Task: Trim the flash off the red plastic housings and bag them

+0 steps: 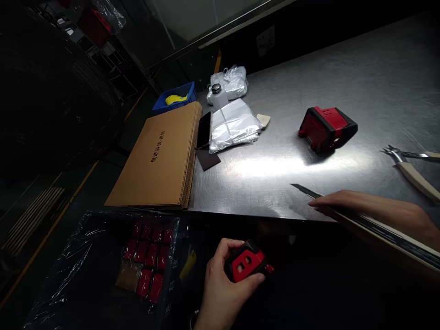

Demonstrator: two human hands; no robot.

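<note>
Below the table's front edge, my left hand (222,288) is closed around a red and black plastic housing (249,266) with openings in its side. My right hand (385,211) grips a utility knife (373,224), its blade out and pointing left over the table edge. The knife and the housing are apart. Another red and black housing (332,123) rests on the metal table, beyond my right hand. Nippers (410,172) with pale handles lie at the right, their jaws apart.
A cardboard stack (154,160) lies at the table's left end, beside a dark phone-like slab (204,130), plastic bags (235,126), a bottle (219,97) and a blue bin (189,91). A plastic-lined crate (173,261) at lower left holds several red parts (151,254).
</note>
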